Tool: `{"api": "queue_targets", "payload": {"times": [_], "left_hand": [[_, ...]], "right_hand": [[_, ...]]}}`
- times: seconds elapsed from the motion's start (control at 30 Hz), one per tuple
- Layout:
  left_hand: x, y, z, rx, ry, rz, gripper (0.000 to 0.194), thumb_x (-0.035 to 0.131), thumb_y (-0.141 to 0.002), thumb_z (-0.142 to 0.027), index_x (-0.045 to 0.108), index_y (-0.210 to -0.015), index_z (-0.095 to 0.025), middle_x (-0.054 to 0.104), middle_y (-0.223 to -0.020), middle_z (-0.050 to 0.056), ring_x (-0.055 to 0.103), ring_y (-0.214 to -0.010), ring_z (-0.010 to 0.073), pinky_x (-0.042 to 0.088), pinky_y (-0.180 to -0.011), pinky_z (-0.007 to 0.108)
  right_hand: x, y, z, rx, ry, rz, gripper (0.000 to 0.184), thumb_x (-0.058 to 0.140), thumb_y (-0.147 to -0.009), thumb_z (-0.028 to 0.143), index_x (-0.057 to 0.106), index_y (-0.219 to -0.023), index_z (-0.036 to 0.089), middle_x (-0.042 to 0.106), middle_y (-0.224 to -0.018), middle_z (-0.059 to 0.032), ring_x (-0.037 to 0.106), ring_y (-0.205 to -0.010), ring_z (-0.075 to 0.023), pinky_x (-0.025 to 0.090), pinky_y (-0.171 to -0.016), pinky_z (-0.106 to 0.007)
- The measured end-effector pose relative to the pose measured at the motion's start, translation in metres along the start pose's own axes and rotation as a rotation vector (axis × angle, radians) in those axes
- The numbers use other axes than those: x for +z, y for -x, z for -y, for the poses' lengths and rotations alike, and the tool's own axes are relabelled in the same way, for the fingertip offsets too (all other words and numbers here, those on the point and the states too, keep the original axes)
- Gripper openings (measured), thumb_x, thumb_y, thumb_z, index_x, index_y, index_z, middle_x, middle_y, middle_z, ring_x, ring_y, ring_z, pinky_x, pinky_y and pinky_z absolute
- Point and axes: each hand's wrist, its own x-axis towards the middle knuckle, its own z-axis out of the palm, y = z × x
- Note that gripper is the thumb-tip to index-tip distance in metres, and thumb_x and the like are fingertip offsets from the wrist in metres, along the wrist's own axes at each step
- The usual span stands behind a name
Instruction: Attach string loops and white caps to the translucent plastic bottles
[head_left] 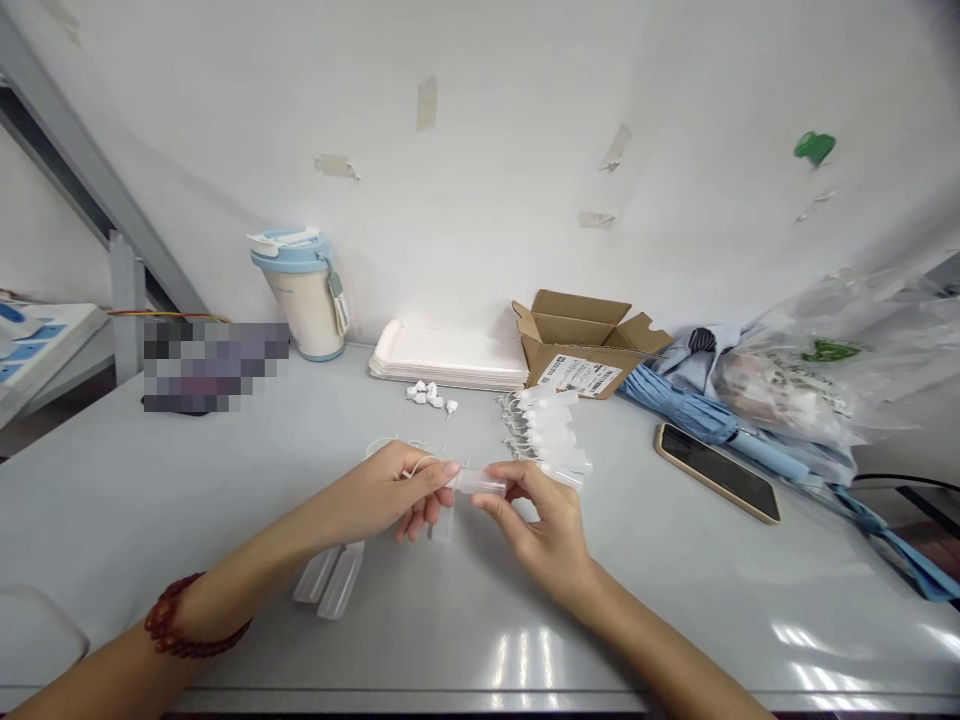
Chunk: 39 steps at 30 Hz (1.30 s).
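Small clear plastic tube pinched end to end between both hands, level above the pale grey table. Head view only. Left hand, red bead bracelet at the wrist, closed on one end of the tube, thin white cord loop just behind the fingers. Right hand grasping the other end between thumb and fingers. Firm-looking hold on both sides, neither hand released. Just past the right hand, a row of clear tubes with white loops side by side, apparently done. Apparently still to do: two bare clear tubes flat on the table near the left forearm, one more clear tube just under the left hand, small heap of white plastic pieces further back, beside a stack of white trays. Join of cord and tube hidden by the fingers.
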Motion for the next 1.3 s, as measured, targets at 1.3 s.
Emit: {"api": "queue_targets", "payload": {"times": [1.3], "left_hand": [[0.0032, 0.0018, -0.0026, 0.078, 0.039, -0.08, 0.036, 0.05, -0.085, -0.045, 0.058, -0.066, -0.015, 0.055, -0.054, -0.002, 0.053, -0.047, 0.0115, 0.042, -0.048, 0.022]], "right_hand": [[-0.0012, -0.0002, -0.0072, -0.271, 0.119, -0.03, 0.013, 0.056, -0.087, 0.019, 0.052, -0.099, 0.017, 0.065, -0.081, -0.0076, 0.061, -0.063, -0.0146, 0.051, -0.053, -0.025]]}}
